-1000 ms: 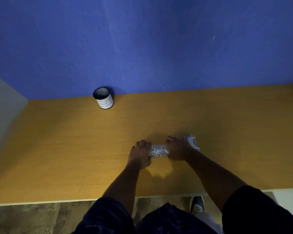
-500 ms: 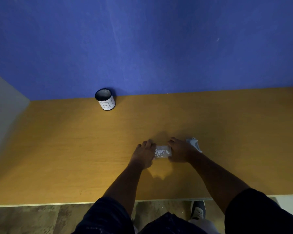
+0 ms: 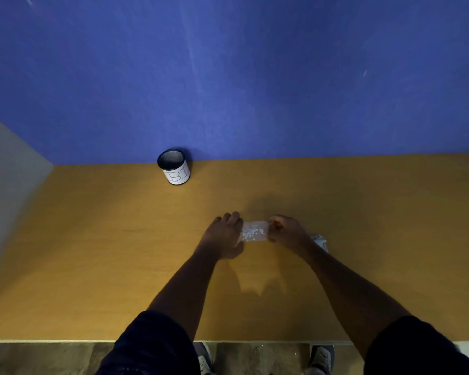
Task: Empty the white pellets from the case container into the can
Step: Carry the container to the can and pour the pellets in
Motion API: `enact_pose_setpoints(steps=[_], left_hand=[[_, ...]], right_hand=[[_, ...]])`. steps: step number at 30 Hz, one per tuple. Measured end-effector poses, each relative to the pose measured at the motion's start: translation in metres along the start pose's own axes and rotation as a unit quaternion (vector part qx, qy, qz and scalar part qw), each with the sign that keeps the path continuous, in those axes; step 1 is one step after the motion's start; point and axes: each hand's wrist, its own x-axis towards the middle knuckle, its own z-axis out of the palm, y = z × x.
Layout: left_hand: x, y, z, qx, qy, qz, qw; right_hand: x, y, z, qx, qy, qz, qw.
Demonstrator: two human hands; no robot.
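A small clear case container (image 3: pixel 254 231) with white pellets (image 3: pixel 251 234) inside is held between both hands, a little above the wooden table (image 3: pixel 92 253). My left hand (image 3: pixel 224 234) grips its left end and my right hand (image 3: pixel 287 231) grips its right end. The can (image 3: pixel 173 167), dark mesh with a white paper label marked "B1", stands upright and open at the back of the table against the blue wall, far to the left of the hands.
A small white and grey object (image 3: pixel 320 240) lies on the table just behind my right wrist, partly hidden. A grey side panel (image 3: pixel 8 180) borders the table on the left. The table's front edge (image 3: pixel 65 341) runs along the bottom, with shoes and floor below.
The case has risen off the table between both hands and the hands have shifted slightly away from me. The can has not moved.
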Motion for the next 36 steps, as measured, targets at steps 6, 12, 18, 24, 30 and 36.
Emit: enact_pose_setpoints(steps=[6, 12, 18, 24, 30, 36], left_hand=[[0.006, -0.022, -0.006, -0.022, 0.031, -0.025, 0.999], [0.005, -0.050, -0.004, -0.074, 0.069, -0.081, 0.992], [0.001, -0.088, -0.003, -0.112, 0.117, -0.159, 0.974], [-0.007, -0.125, -0.011, -0.144, 0.179, -0.241, 0.943], [-0.007, -0.158, -0.017, -0.190, 0.230, -0.353, 0.887], [0.004, -0.171, -0.022, -0.234, 0.229, -0.374, 0.868]], right_hand=[[0.021, -0.018, 0.008, 0.125, 0.012, 0.035, 0.991], [0.052, -0.041, 0.019, 0.197, 0.028, 0.087, 0.976], [0.081, -0.065, 0.035, 0.226, 0.042, 0.089, 0.969], [0.103, -0.095, 0.052, 0.248, 0.050, 0.066, 0.965], [0.128, -0.134, 0.066, 0.293, 0.053, 0.031, 0.954], [0.156, -0.176, 0.071, 0.322, 0.091, 0.011, 0.942]])
